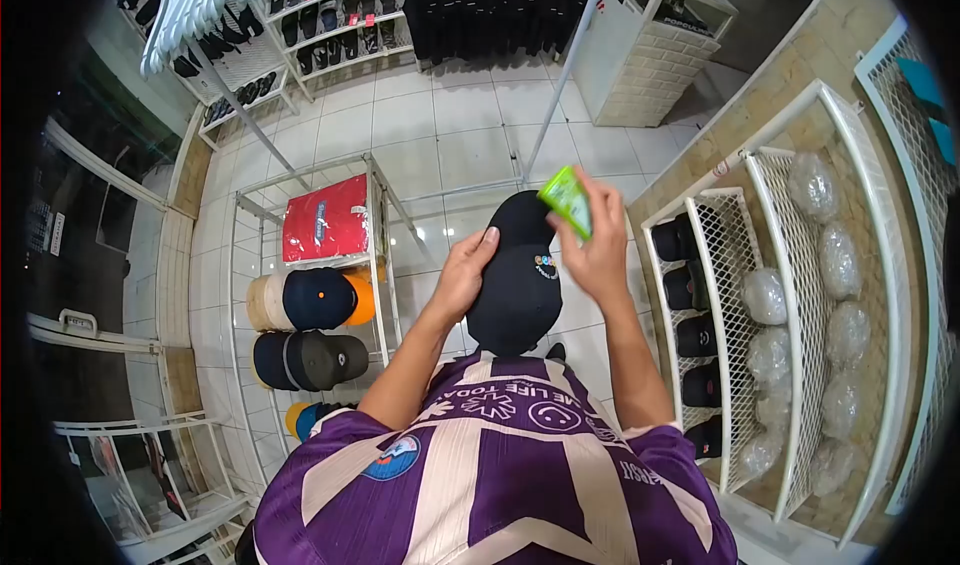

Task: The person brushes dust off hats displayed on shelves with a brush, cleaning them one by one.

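Note:
A black cap with a small multicoloured logo is held in front of my chest, its brim pointing away from me. My left hand grips the cap's left edge near the brim, thumb on top. In my right hand is a bright green packet with white print, held just above and to the right of the brim. The fingers of that hand wrap round the packet's right side.
On the left, a white rack holds a red packaged item and several caps. Mesh shelves with black caps and plastic-wrapped bundles stand on the right. Hangers and a counter are farther off.

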{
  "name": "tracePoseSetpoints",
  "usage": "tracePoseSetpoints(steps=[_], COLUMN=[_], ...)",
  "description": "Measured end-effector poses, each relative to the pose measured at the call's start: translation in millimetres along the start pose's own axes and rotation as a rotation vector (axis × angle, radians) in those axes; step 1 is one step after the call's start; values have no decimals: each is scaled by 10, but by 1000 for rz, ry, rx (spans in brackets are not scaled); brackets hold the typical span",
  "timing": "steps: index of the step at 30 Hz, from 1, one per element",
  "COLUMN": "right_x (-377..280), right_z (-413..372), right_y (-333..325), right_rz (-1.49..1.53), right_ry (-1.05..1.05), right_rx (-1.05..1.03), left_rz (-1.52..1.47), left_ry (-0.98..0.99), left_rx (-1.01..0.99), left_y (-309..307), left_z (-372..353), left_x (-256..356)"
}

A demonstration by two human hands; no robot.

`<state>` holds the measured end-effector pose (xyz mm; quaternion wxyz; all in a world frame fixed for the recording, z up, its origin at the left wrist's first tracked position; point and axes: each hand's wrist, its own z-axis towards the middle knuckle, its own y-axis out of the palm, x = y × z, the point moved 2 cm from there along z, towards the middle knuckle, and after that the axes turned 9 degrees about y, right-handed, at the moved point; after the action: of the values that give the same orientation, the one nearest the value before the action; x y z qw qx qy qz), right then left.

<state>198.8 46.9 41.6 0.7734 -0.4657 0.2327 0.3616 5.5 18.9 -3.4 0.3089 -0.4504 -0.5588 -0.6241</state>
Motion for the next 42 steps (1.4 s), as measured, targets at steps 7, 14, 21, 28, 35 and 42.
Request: tracePoseSetpoints(steps=[7,14,21,28,35,42], right_x=[202,102,-109,368,463,-108], right_z=[-67,-244,-238,-72,-220,-334], right_y=[59,189,-10,92,333,206], right_rz=[-43,15,86,-35,141,72], right_ry=[89,-107,-85,97,110,-115], right_rx=[13,-100,-51,83,-129,-217], left_rz=[-37,-56,-65,-80,30,-27], left_ry=[-18,-15,25,46,-1,42], left_rx=[-24,-70,76,144,57,84], left_y=[-79,-168,-152,-200,-247,-165], left_z=[-123,-110,-140,-200,-187,-258], left_x=[-134,-331,-173,-323,-509,-404])
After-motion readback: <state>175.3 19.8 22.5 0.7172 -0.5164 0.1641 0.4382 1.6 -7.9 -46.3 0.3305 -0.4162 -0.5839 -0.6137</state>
